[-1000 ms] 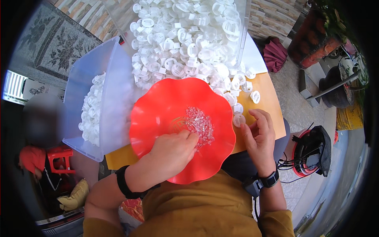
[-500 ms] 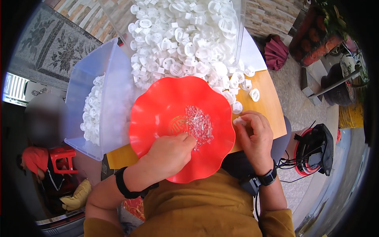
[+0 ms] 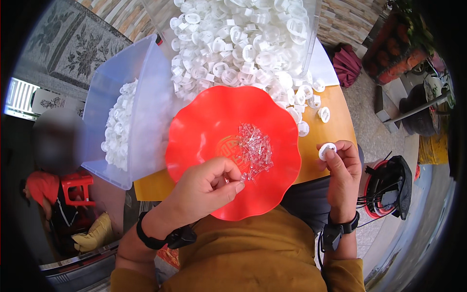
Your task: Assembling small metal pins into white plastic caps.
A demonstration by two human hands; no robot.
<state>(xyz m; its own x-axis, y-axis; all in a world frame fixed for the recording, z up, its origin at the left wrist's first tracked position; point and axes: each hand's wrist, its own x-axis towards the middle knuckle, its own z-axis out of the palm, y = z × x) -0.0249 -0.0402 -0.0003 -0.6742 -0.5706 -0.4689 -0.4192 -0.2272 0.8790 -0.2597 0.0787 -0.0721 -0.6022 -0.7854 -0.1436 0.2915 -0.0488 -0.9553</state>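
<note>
A red bowl with a scalloped rim (image 3: pixel 194 117) sits in front of me, holding a heap of small clear pieces with thin wire legs (image 3: pixel 255 151). Over the bowl's near left part, my left hand (image 3: pixel 209 185) pinches one or more small clear pieces between thumb and fingertips; the exact number is hard to make out. To the right of the bowl my right hand (image 3: pixel 344 170) grips a round white plastic part (image 3: pixel 328 151) between thumb and fingers, its slotted face turned up. Several similar white parts (image 3: pixel 324 115) lie loose on the wooden table (image 3: pixel 340 121).
Beyond the bowl a clear bin (image 3: pixel 311 34) spills a large heap of white parts (image 3: pixel 238 44). At left a translucent bluish tub (image 3: pixel 146 112) leans, with more white parts inside. A person in red (image 3: pixel 44 187) is at far left, near a red stool (image 3: pixel 78 187).
My right hand has lifted the white part away from the table and turned its face up. The left fingertips have risen off the heap of clear pieces. The whole view has shifted slightly.
</note>
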